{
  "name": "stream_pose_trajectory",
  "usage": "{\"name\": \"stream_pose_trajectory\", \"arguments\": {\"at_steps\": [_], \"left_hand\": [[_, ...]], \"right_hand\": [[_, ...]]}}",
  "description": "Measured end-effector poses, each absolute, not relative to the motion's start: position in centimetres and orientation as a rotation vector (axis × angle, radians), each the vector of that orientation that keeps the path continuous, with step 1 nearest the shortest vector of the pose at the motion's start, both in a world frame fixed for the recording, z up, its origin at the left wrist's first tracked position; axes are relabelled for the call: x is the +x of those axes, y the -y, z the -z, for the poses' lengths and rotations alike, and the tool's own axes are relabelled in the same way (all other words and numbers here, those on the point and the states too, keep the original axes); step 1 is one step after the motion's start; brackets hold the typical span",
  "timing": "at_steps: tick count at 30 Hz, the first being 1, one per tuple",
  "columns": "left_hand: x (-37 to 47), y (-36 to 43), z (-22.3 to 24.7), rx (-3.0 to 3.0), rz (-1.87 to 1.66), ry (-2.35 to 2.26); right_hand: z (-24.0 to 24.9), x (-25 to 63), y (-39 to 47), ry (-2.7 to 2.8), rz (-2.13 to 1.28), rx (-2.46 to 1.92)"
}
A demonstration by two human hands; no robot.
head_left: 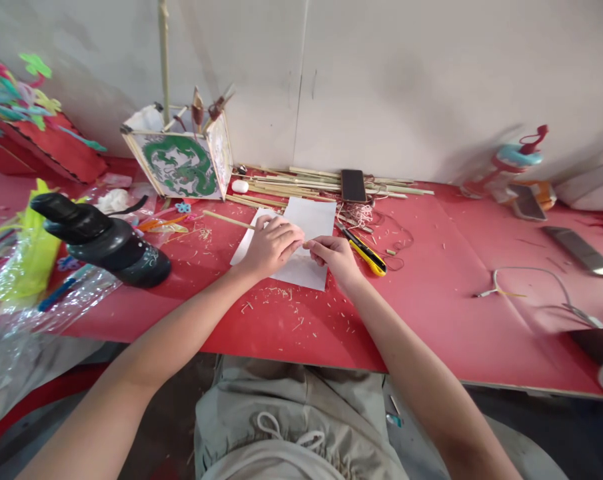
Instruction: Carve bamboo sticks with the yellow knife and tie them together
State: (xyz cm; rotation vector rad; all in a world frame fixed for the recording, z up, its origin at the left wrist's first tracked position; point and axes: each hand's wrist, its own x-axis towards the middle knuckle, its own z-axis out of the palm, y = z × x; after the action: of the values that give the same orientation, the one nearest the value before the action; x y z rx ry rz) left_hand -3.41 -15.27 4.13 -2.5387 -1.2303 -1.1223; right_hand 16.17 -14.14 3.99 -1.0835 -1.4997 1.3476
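A thin bamboo stick (pixel 228 220) pokes out to the left from under my left hand (pixel 274 243), whose fingers are curled over it above the white paper. Its other end lines up with the pinched fingertips of my right hand (pixel 326 255), close beside the left. Most of the stick between them is covered by my fingers. Both hands are over the white paper sheets (pixel 308 273) on the red table (pixel 191 313). Just right of my right hand lies a yellow and black utility knife (pixel 366 252).
Bamboo strips (pixel 286 183) and a phone (pixel 354 185) lie along the wall. A dragon-painted lantern frame (pixel 181 165) stands back left, a black bottle (pixel 126 250) before it. Shavings litter the tabletop. At right are a white cable (pixel 531 270) and another phone (pixel 581 250).
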Motion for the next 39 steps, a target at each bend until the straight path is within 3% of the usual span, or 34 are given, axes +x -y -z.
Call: {"name": "stream_pose_trajectory", "arguments": {"at_steps": [9, 19, 30, 39], "left_hand": [[-3.2, 15.5, -4.1, -2.409, 1.318, 1.318], [-5.9, 13.5, -4.2, -1.877, 1.874, 1.465], [-3.8, 15.1, -4.6, -2.402, 0.989, 1.254], [-3.9, 14.8, -4.2, -2.510, 0.990, 1.268]], "right_hand": [[-4.2, 16.5, 13.9, 1.310, -1.443, -1.117], [-4.1, 18.1, 12.6, 1.078, -1.329, -1.137], [-3.9, 16.7, 13.6, 1.411, -1.262, -1.162], [-3.6, 16.2, 13.9, 1.523, -1.258, -1.038]]}}
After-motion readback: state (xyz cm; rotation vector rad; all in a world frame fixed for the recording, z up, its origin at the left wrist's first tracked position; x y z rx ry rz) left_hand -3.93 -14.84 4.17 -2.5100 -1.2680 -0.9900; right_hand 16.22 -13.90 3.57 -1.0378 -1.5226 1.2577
